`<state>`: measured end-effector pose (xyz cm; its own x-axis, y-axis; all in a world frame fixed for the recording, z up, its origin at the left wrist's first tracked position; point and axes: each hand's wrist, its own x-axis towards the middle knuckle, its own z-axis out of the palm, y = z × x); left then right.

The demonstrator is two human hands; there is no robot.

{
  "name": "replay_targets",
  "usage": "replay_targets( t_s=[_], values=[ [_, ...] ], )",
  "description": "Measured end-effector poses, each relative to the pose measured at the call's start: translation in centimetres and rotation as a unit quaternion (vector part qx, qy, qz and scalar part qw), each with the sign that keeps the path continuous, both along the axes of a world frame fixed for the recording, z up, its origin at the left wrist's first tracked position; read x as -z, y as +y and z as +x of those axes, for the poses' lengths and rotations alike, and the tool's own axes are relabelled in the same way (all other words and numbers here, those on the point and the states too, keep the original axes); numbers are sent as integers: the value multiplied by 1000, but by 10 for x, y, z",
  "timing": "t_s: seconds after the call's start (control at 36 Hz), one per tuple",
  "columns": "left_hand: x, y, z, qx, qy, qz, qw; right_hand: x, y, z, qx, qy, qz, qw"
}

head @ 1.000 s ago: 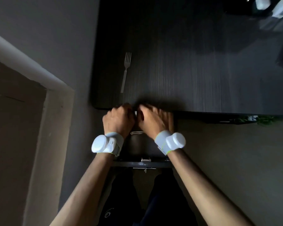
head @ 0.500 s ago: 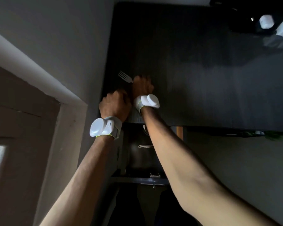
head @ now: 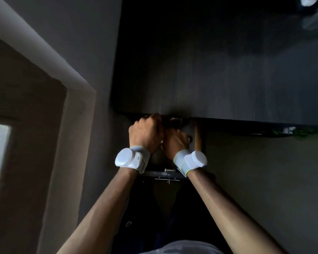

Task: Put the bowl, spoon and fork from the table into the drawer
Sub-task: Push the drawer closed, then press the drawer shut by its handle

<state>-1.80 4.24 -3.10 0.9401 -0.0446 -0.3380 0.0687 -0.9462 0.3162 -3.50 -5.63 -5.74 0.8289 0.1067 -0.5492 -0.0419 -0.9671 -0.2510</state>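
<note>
Both hands are together over the open drawer (head: 165,173) just below the dark table's (head: 228,79) front edge. My left hand (head: 145,133) is a closed fist against that edge. My right hand (head: 174,142) is curled beside it, knuckles up, reaching down into the drawer. The fork is gone from the tabletop and is hidden in or under my right hand. Hands and wristbands cover the inside of the drawer, so no bowl or spoon shows.
A grey wall with a pale door frame (head: 44,57) runs along the left. Blurred white objects (head: 314,8) sit at the table's far right corner. A small green plant (head: 301,132) shows under the table edge at right. My legs are below the drawer.
My right hand picked up the fork from the left of the table and came back down to the drawer beside my left hand. The tabletop now shows no fork.
</note>
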Motion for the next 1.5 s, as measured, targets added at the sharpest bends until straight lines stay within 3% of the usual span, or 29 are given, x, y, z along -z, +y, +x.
replay_targets(
  t_s=[0.22, 0.39, 0.67, 0.86, 0.97, 1.22, 1.33, 1.36, 1.39, 1.42, 1.44, 1.5],
  values=[
    [54, -5, -35, 7, 127, 18, 992, 73, -18, -23, -15, 76, 1, 997],
    [79, 0, -45, -11, 128, 33, 991, 89, -25, -27, 1, 57, -3, 998],
    [59, -1, -71, 18, 119, 82, 989, 56, -28, -54, 6, 42, 12, 999],
    [45, -2, -128, 39, 219, 121, 967, 23, -32, -104, 45, 108, 32, 993],
    [44, -10, -134, 35, 273, 109, 955, 20, -34, -114, 71, 116, 37, 990],
    [37, -17, -77, 3, 254, 71, 965, 26, -39, -73, 113, 84, 68, 988],
    [39, -15, -39, -122, 239, -52, 962, 30, -54, -40, 167, 55, 110, 978],
    [42, -15, -31, -195, 225, -123, 947, 30, -59, -32, 208, 53, 140, 967],
    [44, -15, -22, -285, 212, -221, 908, 33, -64, -23, 257, 46, 182, 948],
    [46, -16, -14, -371, 207, -326, 845, 33, -68, -16, 317, 42, 231, 919],
    [47, -17, -6, -431, 206, -416, 774, 35, -72, -9, 382, 35, 286, 878],
    [47, -20, 10, -486, 207, -532, 661, 37, -78, 3, 512, 29, 394, 763]
  ],
)
